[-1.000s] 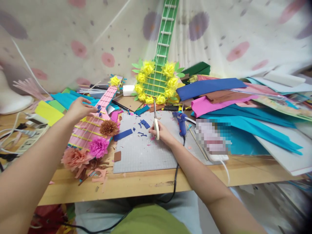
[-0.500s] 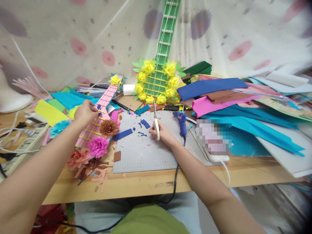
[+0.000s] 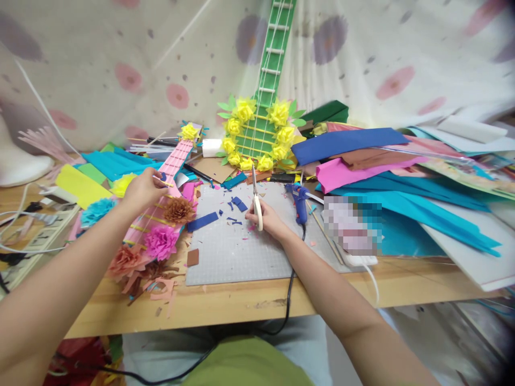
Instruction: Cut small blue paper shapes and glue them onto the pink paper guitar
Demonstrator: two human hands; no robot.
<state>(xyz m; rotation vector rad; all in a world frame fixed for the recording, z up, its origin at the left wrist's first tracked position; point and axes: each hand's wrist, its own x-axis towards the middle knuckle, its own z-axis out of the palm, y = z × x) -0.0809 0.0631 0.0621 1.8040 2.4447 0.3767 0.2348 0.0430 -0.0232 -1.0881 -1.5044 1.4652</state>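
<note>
My left hand point(image 3: 145, 188) is over the neck end of a pink paper guitar point(image 3: 174, 167) lying on the table. Its fingers are pinched at a small dark-blue paper piece point(image 3: 163, 176) against the guitar. Brown point(image 3: 179, 209), magenta and coral paper flowers edge the guitar's body. My right hand point(image 3: 269, 219) is closed on scissors point(image 3: 257, 206) with white handles, resting above a grey cutting mat point(image 3: 241, 257) with the blades pointing away from me. On the mat near the scissors lie a dark-blue paper strip point(image 3: 203, 221) and several blue scraps point(image 3: 239, 203).
A green paper guitar point(image 3: 257, 131) ringed with yellow flowers leans against the curtain behind. A blue glue gun point(image 3: 298, 202) with a black cord stands right of my right hand. Coloured paper sheets point(image 3: 354, 145) pile up on the right. A power strip point(image 3: 44, 236) with cables lies at left.
My left hand has shifted very slightly at the small blue piece on the pink guitar. The right hand and scissors stay in place.
</note>
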